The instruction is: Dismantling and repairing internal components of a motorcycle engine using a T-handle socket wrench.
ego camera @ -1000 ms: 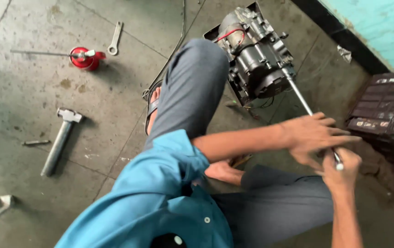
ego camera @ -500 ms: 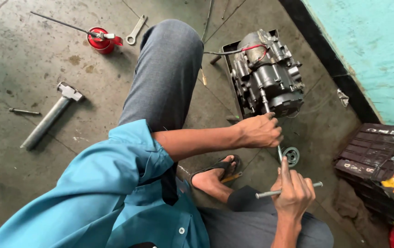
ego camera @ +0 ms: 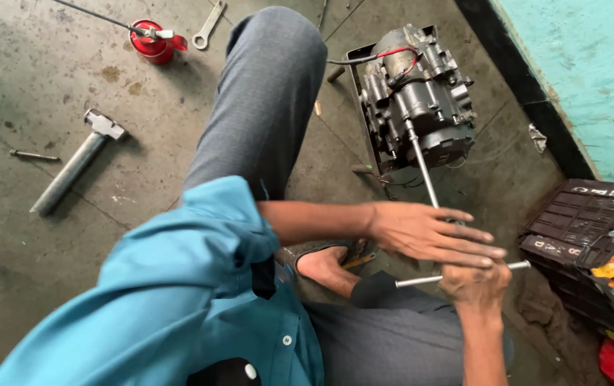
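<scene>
The left hand (ego camera: pixel 428 232) is spread flat, fingers straight and together, palm down over the T-wrench (ego camera: pixel 457 274); it grips nothing, and whether the palm touches the tool cannot be told. The right hand (ego camera: pixel 475 286) is closed round the wrench where crossbar meets shaft; the crossbar sticks out both sides of the fist, a black grip at its left end; the shaft (ego camera: pixel 421 168) runs up from under the left hand into the engine (ego camera: pixel 418 100), which stands on the floor near the wall. Half a second ago the left hand was curled round the shaft higher up, close to the engine, and the right held the crossbar loosely with fingers raised; since then the left has opened and slid down over the right, which has shut.
</scene>
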